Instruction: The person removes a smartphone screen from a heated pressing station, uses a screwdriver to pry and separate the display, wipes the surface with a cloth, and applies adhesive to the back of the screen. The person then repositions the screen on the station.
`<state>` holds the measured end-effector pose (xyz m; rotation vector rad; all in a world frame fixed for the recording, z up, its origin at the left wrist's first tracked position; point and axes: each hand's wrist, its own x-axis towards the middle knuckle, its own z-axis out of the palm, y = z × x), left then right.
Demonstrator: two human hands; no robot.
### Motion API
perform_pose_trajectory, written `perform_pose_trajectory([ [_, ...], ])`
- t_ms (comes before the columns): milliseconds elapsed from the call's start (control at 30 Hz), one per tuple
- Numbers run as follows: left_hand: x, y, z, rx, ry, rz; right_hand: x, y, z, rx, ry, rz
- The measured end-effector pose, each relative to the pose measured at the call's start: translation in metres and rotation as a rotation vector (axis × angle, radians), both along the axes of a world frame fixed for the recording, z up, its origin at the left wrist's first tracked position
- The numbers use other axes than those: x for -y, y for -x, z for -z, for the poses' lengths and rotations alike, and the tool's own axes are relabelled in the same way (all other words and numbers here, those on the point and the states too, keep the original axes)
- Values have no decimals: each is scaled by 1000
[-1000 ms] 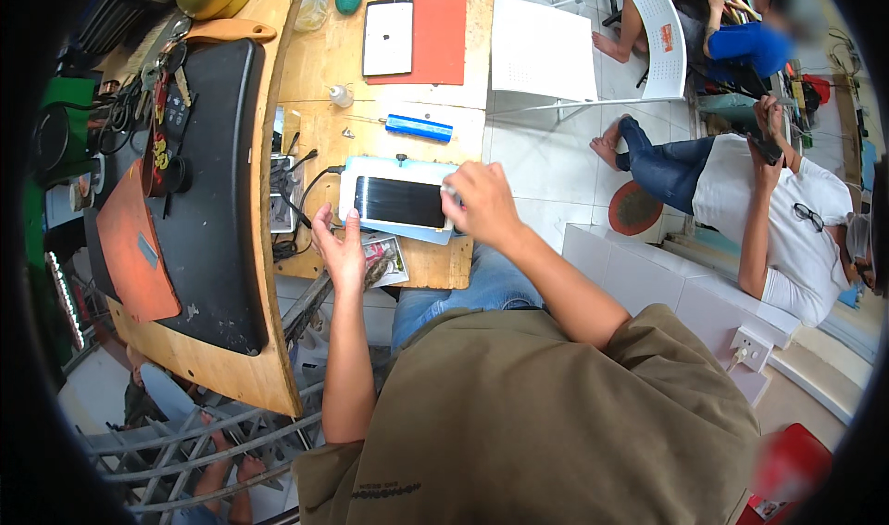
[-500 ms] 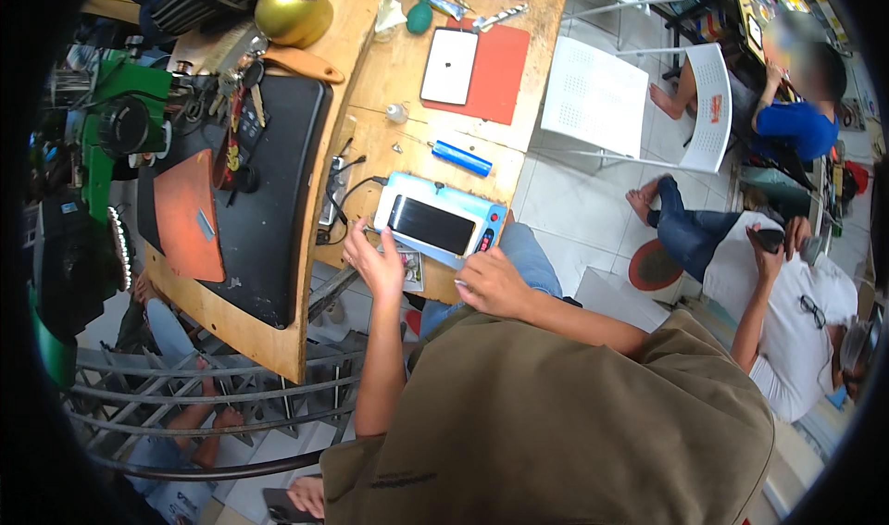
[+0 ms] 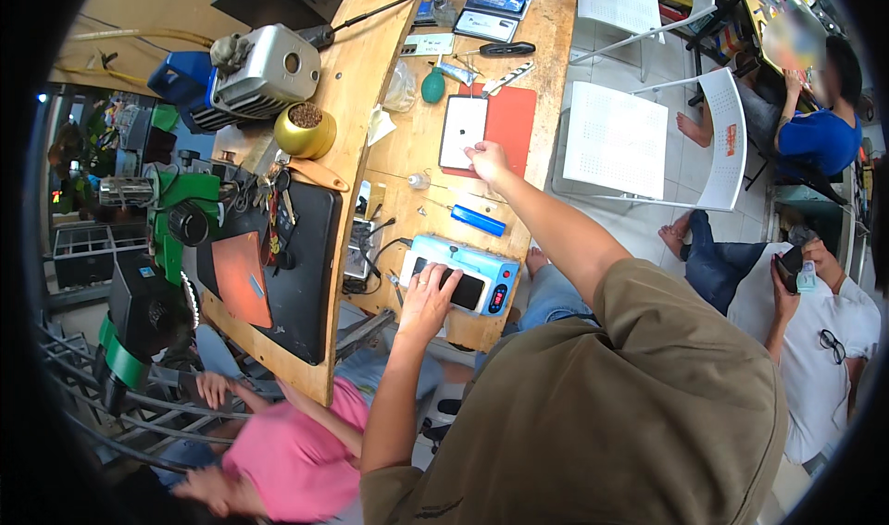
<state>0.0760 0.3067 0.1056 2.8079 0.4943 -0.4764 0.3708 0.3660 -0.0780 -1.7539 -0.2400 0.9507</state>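
My left hand (image 3: 428,301) rests flat across a phone (image 3: 469,291) with a dark screen and white border, its fingers spread over the glass. The phone lies on a light-blue heating plate (image 3: 508,270) with a red digital display. My right arm stretches forward over the bench. At its end my right hand (image 3: 488,162) touches the lower right of a white-screened tablet (image 3: 464,123), fingers extended. The tablet lies partly on a red mat (image 3: 516,122). Between the two hands lies a blue cylindrical tool (image 3: 478,220), with a small clear bottle (image 3: 419,181) to its left.
A green bulb blower (image 3: 433,85) and a black-handled tool (image 3: 507,49) lie beyond the tablet. Left are a black mat (image 3: 310,275), keys (image 3: 281,196) and a gold pot (image 3: 306,134). White chairs (image 3: 616,136) stand right. People sit nearby, one in pink (image 3: 296,451).
My right hand has left the heating plate's right end and reached forward to the tablet. My left hand has moved from the plate's left edge onto the phone. The view has shifted.
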Motion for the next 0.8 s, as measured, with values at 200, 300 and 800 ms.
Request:
perform_pose_trajectory([
  [200,-2,-12,-7,-81,-46,26,82,24,4,432,-48,-254],
  [300,-4,-14,-10,-63,-80,88,185,37,24,540,-101,-272],
  [800,-29,-15,-7,-83,-72,327,405,66,64,8,588,-581],
])
